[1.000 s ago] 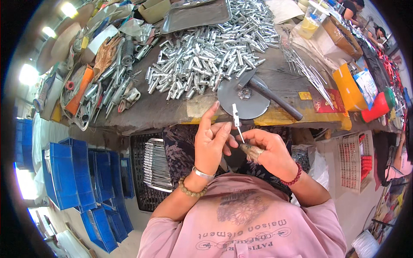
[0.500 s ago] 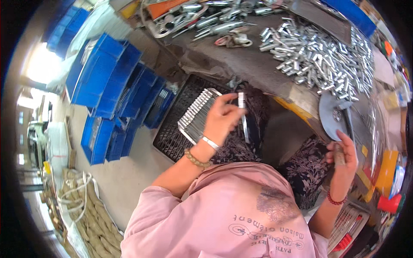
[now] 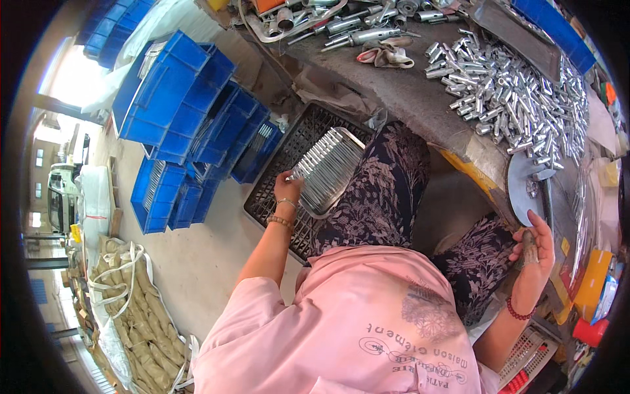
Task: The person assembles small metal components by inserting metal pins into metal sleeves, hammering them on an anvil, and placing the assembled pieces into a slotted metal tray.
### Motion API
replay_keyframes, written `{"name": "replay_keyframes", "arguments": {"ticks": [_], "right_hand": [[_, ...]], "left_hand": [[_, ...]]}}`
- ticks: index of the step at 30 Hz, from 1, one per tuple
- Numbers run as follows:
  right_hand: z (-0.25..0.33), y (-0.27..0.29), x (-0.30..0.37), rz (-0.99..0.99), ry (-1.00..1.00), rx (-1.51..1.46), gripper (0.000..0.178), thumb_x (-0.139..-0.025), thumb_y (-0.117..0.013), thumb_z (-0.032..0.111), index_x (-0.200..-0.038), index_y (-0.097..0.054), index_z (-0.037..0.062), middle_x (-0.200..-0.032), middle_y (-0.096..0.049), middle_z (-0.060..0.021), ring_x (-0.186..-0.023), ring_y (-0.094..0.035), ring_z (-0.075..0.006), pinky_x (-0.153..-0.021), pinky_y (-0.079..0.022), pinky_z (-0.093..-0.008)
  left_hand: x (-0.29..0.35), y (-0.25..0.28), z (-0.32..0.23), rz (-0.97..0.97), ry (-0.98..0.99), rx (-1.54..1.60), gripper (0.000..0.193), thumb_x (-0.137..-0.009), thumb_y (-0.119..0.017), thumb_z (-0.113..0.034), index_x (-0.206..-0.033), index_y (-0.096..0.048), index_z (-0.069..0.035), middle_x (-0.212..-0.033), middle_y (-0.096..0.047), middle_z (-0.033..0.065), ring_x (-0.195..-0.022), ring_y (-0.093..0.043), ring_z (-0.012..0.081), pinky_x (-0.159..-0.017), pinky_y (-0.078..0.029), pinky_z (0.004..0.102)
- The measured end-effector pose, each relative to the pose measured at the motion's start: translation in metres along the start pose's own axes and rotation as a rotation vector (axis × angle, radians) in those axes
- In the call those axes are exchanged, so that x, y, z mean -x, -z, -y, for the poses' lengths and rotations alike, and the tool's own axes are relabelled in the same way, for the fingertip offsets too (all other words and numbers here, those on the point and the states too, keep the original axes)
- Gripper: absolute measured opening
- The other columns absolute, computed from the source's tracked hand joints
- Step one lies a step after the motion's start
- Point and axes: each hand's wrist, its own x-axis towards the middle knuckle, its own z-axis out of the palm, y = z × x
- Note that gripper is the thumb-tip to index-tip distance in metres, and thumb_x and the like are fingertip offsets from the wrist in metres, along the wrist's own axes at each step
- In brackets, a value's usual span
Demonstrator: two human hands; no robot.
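Note:
My left hand (image 3: 287, 190) is at the left end of a row of slim metal rods (image 3: 335, 172), its fingers closed around the bright end of one rod. The rods lie side by side in a shallow metal tray (image 3: 353, 136), their thicker shiny ends in line. Under that tray is a black plastic crate (image 3: 261, 197). Over by the bench, my right hand (image 3: 535, 246) is raised with fingers loosely apart, and a brownish covering shows on one digit. Beside it stands a grey disc-shaped plate (image 3: 522, 190) with small metal bits near its edge.
A large heap of short shiny metal cylinders (image 3: 512, 98) covers the bench (image 3: 394, 88). Larger metal fittings (image 3: 367, 36) and a crumpled glove (image 3: 386, 54) lie farther left. Stacked blue bins (image 3: 174, 98) stand on the left, with filled sacks (image 3: 134, 322) below them.
My left hand has moved left and down from above my knee to the rod row, carrying a metal rod. My right hand stays near the grey plate. The view has shifted slightly.

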Motion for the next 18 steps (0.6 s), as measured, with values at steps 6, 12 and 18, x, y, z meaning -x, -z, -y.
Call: {"name": "replay_keyframes", "arguments": {"ticks": [6,12,18], "right_hand": [[-0.003,0.002,0.0,-0.041,-0.006,-0.006,0.036,-0.104,-0.059,0.006,-0.139,-0.064,0.0032,-0.096,-0.068,-0.0016,-0.072,-0.055,-0.0034,-0.063,-0.045,-0.018],[0.003,-0.003,0.002,-0.011,-0.043,-0.035,0.035,-0.102,-0.058,0.0,-0.136,-0.066,0.0029,-0.096,-0.069,-0.0025,-0.072,-0.056,-0.0037,-0.064,-0.047,-0.0194],[0.015,-0.005,0.004,0.066,-0.085,-0.078,0.036,-0.098,-0.059,-0.003,-0.131,-0.07,0.0055,-0.099,-0.072,-0.0027,-0.076,-0.061,-0.0035,-0.066,-0.049,-0.019]], "left_hand": [[-0.008,-0.019,-0.008,0.012,-0.029,-0.221,0.053,-0.085,-0.087,-0.02,-0.129,-0.064,-0.002,-0.098,-0.075,0.0124,-0.085,-0.073,0.0219,-0.075,-0.059,0.0364],[-0.032,0.003,0.018,-0.045,-0.3,-0.004,0.051,-0.092,-0.081,-0.025,-0.132,-0.063,0.003,-0.116,-0.074,0.0183,-0.099,-0.072,0.0241,-0.089,-0.057,0.0388],[0.048,-0.017,-0.155,-0.045,-0.742,0.181,0.018,-0.106,-0.066,-0.019,-0.109,-0.068,-0.002,-0.092,-0.069,0.0021,-0.077,-0.062,0.0077,-0.071,-0.05,0.0235]]}}
